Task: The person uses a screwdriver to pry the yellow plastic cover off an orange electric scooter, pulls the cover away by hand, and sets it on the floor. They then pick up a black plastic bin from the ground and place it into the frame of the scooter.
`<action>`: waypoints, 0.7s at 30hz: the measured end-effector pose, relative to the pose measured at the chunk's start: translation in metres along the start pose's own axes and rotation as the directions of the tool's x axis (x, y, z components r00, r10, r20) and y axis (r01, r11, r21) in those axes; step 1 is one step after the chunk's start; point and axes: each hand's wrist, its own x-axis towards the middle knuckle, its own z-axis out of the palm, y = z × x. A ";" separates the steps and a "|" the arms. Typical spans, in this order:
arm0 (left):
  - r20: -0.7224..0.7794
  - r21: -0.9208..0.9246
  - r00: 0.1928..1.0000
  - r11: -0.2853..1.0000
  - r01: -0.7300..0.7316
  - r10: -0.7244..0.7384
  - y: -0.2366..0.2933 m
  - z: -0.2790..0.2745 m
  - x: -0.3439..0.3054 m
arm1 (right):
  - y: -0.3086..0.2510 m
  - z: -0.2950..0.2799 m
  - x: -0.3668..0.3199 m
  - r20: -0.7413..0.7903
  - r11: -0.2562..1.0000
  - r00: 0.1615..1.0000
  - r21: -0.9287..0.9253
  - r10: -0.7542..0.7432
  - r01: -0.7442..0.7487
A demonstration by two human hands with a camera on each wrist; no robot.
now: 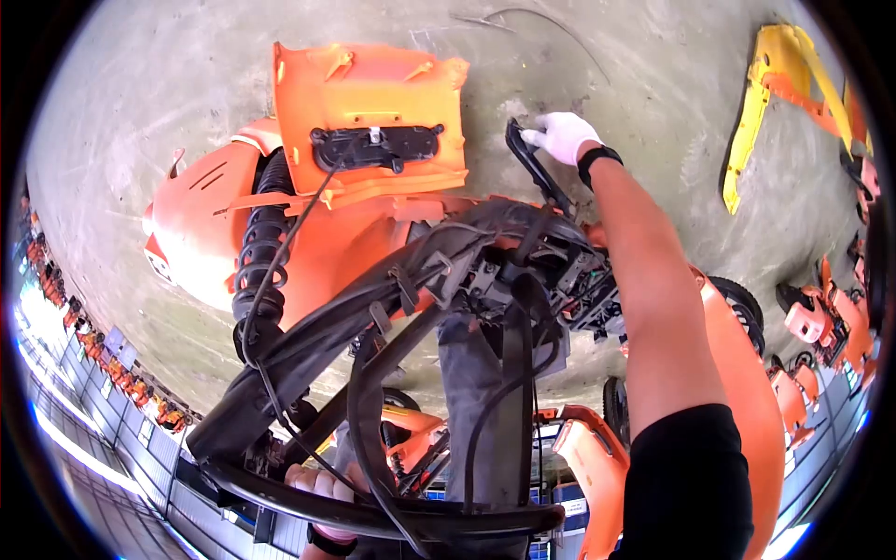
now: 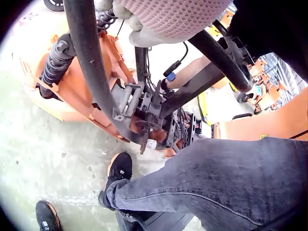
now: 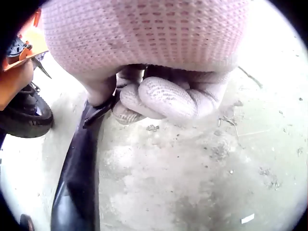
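Observation:
A black metal frame (image 1: pixel 308 373) with tubes and cables spans the middle of the head view. Low in that view, the gloved left hand (image 1: pixel 320 483) grips a frame tube, partly hidden behind a curved black bar (image 1: pixel 373 513). The left wrist view shows this hand (image 2: pixel 168 19) at the top, above a thick black tube (image 2: pixel 89 53). Farther forward, the gloved right hand (image 1: pixel 564 138) holds the upper end of a long black part (image 1: pixel 534 168). In the right wrist view the fingers of this hand (image 3: pixel 144 48) are curled at the dark part (image 3: pixel 77 178).
An orange panel (image 1: pixel 373 89) with a black insert lies forward left, near a black coil spring (image 1: pixel 261 243). Yellow parts (image 1: pixel 742 140) lie on the floor at the right. Orange machines (image 1: pixel 807 322) stand farther right. The person's jeans (image 2: pixel 231 178) and shoes (image 2: pixel 120 166) are below the frame.

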 end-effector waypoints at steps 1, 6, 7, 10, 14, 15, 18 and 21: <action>0.014 -0.032 1.000 0.999 0.022 -0.022 0.002 0.000 0.001 | 0.000 0.001 0.010 -0.001 1.000 1.000 -0.003 -0.011 0.011; 0.069 -0.024 0.997 0.999 0.021 -0.019 0.001 -0.002 -0.004 | 0.012 0.006 0.004 -0.039 0.998 0.998 0.054 0.043 -0.041; 0.085 -0.055 0.995 0.997 0.058 -0.053 -0.002 0.005 -0.029 | 0.016 0.007 0.009 -0.067 0.998 0.996 0.023 0.054 -0.052; 0.064 -0.062 0.998 0.998 0.012 -0.008 -0.001 0.003 -0.014 | 0.034 0.014 0.015 -0.101 0.999 0.995 0.035 0.008 -0.005; 0.045 -0.082 0.999 0.996 0.019 -0.015 0.001 -0.005 0.012 | 0.042 0.013 0.017 -0.135 0.999 0.990 0.023 0.051 -0.048; 0.051 -0.078 0.999 0.997 0.008 -0.004 -0.001 -0.004 0.008 | 0.045 0.011 0.017 -0.124 0.997 0.989 0.025 0.077 -0.075; 0.105 -0.076 0.994 0.997 0.001 0.007 -0.004 -0.001 0.007 | 0.051 0.007 0.015 -0.077 0.994 0.992 0.037 0.103 -0.100; 0.166 -0.073 0.985 0.996 0.057 -0.044 0.000 -0.010 0.003 | 0.063 0.004 0.015 -0.062 0.987 0.985 0.003 0.160 -0.160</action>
